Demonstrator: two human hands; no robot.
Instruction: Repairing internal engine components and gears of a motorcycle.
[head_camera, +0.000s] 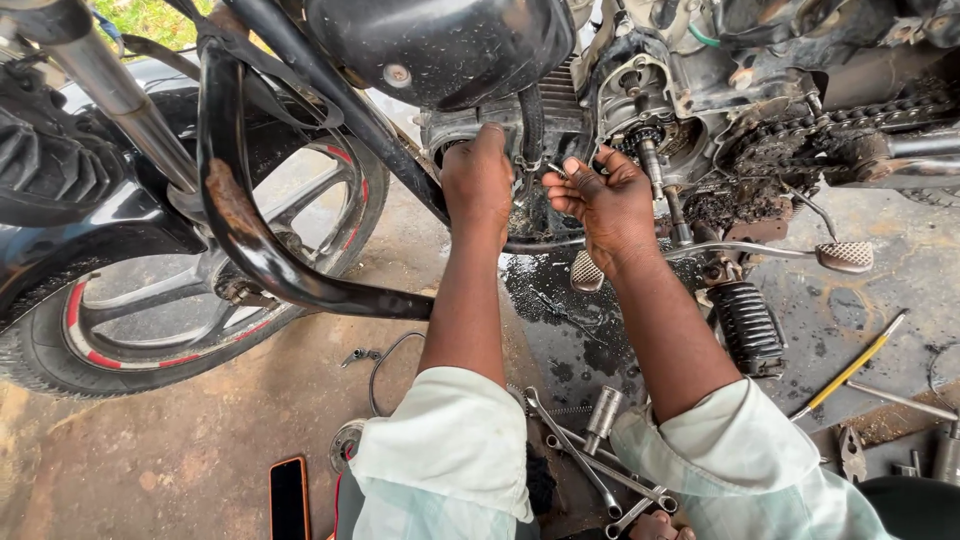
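A small bolt (556, 170) sits pinched in the right hand (603, 203), fingers curled, just beside the motorcycle engine (540, 110). The left hand (478, 172) reaches forward, closed against the engine's front. Wrenches (590, 470) lie on the floor (180, 450) below.

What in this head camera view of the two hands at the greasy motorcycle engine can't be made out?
- Left hand: its fingertips are hidden against the dark engine casing, so what they grip is unclear.
- Right hand: a small silver metal piece at its fingertips is too small to identify.
- Black phone: cut off by the bottom edge.
- Silver spanners on the floor: partly hidden by the pale sleeves.
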